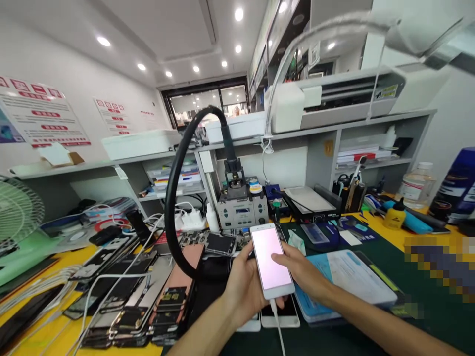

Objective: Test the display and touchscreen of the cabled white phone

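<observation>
My left hand [243,287] is wrapped round a white smartphone [270,259] and holds it upright above the bench. The phone's screen glows plain pale pink. A white cable [278,326] is plugged into its bottom edge and hangs down. My right hand [299,269] comes in from the right, its thumb resting on the lit screen and its other fingers curled beside the phone's right edge. Two more white phones [282,319] lie flat on the bench just under my hands.
A thick black hose [174,198] loops up to a rework station [241,207] behind the phone. Stacks of phone screens and parts [148,301] crowd the yellow surface on the left. A green fan [18,212] stands far left. Bottles [417,185], tools and a blue-edged sheet [352,277] sit right.
</observation>
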A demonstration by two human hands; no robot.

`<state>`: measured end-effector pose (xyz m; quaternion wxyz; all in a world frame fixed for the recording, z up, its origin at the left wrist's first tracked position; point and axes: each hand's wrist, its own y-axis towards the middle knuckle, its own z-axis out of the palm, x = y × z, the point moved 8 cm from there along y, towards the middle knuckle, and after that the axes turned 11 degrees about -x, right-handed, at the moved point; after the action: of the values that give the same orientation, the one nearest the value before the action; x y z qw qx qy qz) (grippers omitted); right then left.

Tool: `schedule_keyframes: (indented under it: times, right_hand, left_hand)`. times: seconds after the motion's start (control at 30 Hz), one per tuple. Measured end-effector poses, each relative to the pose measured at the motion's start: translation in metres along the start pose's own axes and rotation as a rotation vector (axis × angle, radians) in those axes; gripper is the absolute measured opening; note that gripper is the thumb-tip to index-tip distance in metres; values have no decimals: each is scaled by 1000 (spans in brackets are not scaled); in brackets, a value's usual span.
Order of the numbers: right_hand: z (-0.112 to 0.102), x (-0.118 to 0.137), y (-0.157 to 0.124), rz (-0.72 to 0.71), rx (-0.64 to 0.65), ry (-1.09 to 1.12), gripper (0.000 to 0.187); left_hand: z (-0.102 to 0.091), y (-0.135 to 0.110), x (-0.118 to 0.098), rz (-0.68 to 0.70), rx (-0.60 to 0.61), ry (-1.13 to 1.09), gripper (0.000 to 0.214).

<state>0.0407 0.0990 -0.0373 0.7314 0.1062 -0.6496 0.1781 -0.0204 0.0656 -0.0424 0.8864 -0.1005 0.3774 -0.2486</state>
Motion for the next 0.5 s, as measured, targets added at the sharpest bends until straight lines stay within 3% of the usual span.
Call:
schedule_keyframes:
  times: [0.1, 0.27, 0.5]
  right_hand:
    - [5, 6, -2, -23, 61, -47, 44]
    - [8, 7, -5, 9, 138, 60, 40]
    - [3, 4, -3, 37, 74, 58, 42]
  left_hand:
    - [-1, -1, -1, -4, -19, 4, 67]
    - [-1, -5, 0, -7, -41, 30, 65]
    - [-1, -5, -1, 1, -37, 31, 66]
